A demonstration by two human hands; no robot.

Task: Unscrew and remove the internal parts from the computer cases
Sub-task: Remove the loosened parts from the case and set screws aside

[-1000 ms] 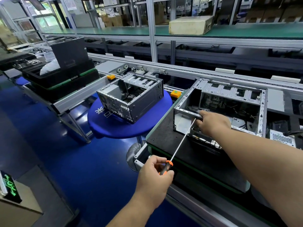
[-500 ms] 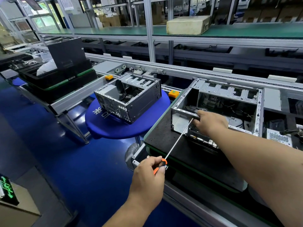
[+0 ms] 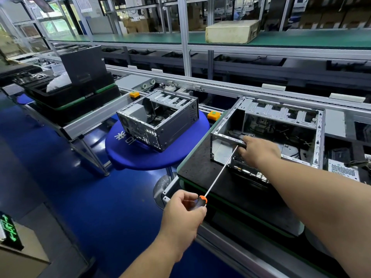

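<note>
A: What sits farthest left?

B: A stack of black trays [image 3: 66,101] on the conveyor rail, with a dark flat panel [image 3: 83,64] standing upright in them. Just right of that, a round blue table [image 3: 140,157] carries the first computer case [image 3: 158,122], open at the top, its rear ports facing the camera.

A: And the person's left hand?

B: The left hand [image 3: 183,213] is low in the middle, fingers curled round the orange-and-black handle of a long screwdriver [image 3: 218,172]. The thin shaft runs up and to the right, and its tip meets the near top rail of the second computer case [image 3: 267,129].

A: Where does that case stand?

B: On a black mat [image 3: 200,167] with a green edge, right of the blue table. It is open, with cables and metal brackets visible inside.

A: The right hand?

B: The right hand [image 3: 259,152] lies on the same near rail, right where the screwdriver tip ends. Its fingers curl over the rail's edge; whether they also pinch the tip cannot be told.

A: Anything farther back?

B: A beige box [image 3: 232,31] on the green upper shelf [image 3: 140,38], and orange stops [image 3: 213,115] along the conveyor.
</note>
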